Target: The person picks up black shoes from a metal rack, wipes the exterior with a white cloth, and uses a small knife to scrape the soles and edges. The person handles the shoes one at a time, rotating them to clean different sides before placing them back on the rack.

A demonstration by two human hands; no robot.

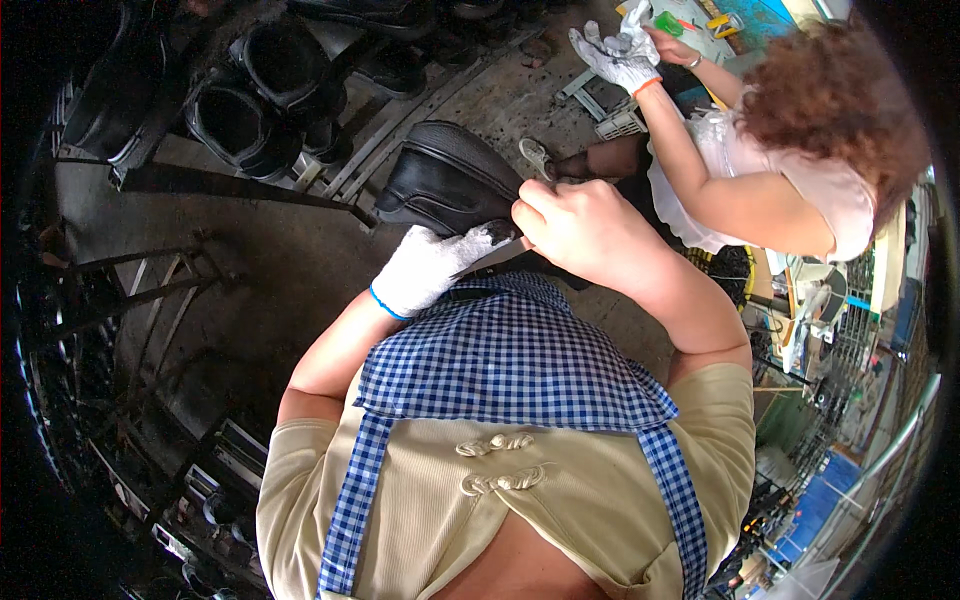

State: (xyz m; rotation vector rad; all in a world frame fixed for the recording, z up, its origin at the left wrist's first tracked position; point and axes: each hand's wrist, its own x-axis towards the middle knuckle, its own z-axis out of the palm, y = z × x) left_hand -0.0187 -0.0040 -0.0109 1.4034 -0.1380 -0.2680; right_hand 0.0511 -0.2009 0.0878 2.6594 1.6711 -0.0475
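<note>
In front of my chest a black shoe [447, 180] is held up, tilted, with its rounded end toward the far left. My left hand [425, 268] wears a white knit glove with a blue cuff and dark smudges at the fingertips. It grips the shoe from below at the near side. My right hand [580, 225] is bare, its fingers curled in and closed on the shoe's right end. What lies under those right fingertips is partly hidden.
Several black shoes [240, 115] stand on a dark metal rack at the far left. At the far right a co-worker [745, 160] in white gloves works near a table. Metal frames [150, 300] stand to the left. A blue checked apron [490, 345] covers my front.
</note>
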